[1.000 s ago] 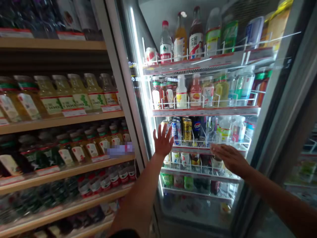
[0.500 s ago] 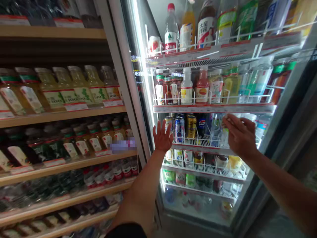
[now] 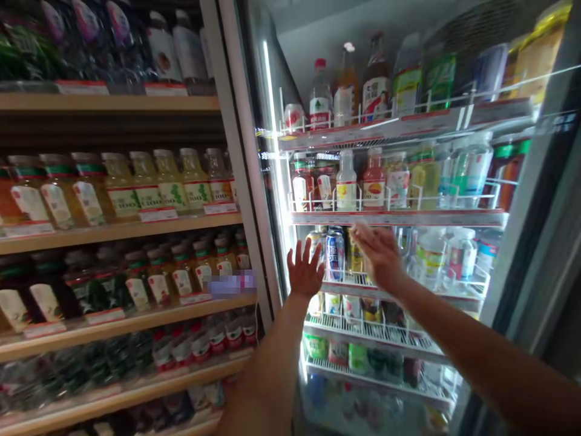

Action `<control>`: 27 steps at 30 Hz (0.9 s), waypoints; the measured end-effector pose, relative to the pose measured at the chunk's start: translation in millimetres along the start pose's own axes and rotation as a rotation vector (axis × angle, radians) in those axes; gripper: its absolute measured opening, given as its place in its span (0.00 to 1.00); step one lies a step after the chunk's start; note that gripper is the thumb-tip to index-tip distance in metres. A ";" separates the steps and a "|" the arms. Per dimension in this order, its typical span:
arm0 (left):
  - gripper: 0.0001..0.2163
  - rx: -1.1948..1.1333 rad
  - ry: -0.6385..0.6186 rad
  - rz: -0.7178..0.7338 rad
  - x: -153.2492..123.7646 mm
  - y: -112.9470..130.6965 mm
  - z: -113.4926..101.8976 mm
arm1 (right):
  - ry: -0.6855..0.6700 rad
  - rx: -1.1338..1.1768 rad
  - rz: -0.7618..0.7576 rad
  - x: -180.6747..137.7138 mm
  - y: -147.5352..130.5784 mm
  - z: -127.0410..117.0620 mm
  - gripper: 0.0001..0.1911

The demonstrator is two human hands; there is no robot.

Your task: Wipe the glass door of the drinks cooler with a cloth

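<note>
My left hand (image 3: 306, 269) is raised with its fingers spread, palm forward, and appears to rest on the glass door of the drinks fridge (image 3: 390, 219). Nothing is in it. Right of it is my right hand (image 3: 379, 257), fingers together and pointing left, blurred by motion. Something pale shows at its fingertips, too smeared to name. Behind the hands, on the third shelf, are a blue can (image 3: 335, 254) and a gold can (image 3: 355, 257), the gold one partly hidden by my right hand.
Left of the fridge, wooden shelves (image 3: 136, 227) hold rows of juice bottles (image 3: 172, 181). A grey upright frame (image 3: 240, 157) divides them from the fridge. Inside the fridge, bottles (image 3: 347, 181) stand behind wire rails. A dark door edge (image 3: 512, 242) runs along the right.
My right hand has swept left across the glass, from in front of the right-hand bottles to the gold can. My left hand stays spread in nearly the same place. The view has tilted up slightly.
</note>
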State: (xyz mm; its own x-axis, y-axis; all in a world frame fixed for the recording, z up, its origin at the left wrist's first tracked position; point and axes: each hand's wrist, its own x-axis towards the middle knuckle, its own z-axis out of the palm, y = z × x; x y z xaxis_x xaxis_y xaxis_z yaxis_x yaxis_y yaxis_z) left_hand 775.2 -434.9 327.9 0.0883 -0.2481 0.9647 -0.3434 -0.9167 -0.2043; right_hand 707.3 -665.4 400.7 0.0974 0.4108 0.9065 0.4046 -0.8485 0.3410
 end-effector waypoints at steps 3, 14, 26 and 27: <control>0.27 -0.038 0.021 -0.005 0.9 -0.5 1.3 | -0.163 0.017 -0.180 5.2 -2.7 -0.4 0.34; 0.25 -0.108 -0.020 -0.037 -0.1 -3.0 5.7 | -0.140 -0.026 -0.246 -88.1 31.7 -35.2 0.31; 0.26 -0.199 -0.080 -0.109 5.1 15.5 -10.2 | -0.222 -0.229 0.090 -160.5 52.1 -88.4 0.36; 0.26 -0.200 -0.084 -0.104 1.9 19.0 -13.2 | -0.262 -0.196 0.035 -167.8 43.0 -87.8 0.37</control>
State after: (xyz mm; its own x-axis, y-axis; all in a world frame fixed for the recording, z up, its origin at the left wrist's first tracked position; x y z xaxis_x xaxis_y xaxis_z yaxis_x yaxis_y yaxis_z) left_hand 756.4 -448.7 328.1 0.2070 -0.1887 0.9600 -0.5057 -0.8606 -0.0601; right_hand 628.5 -800.1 285.1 0.3490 0.4306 0.8323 0.2168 -0.9012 0.3753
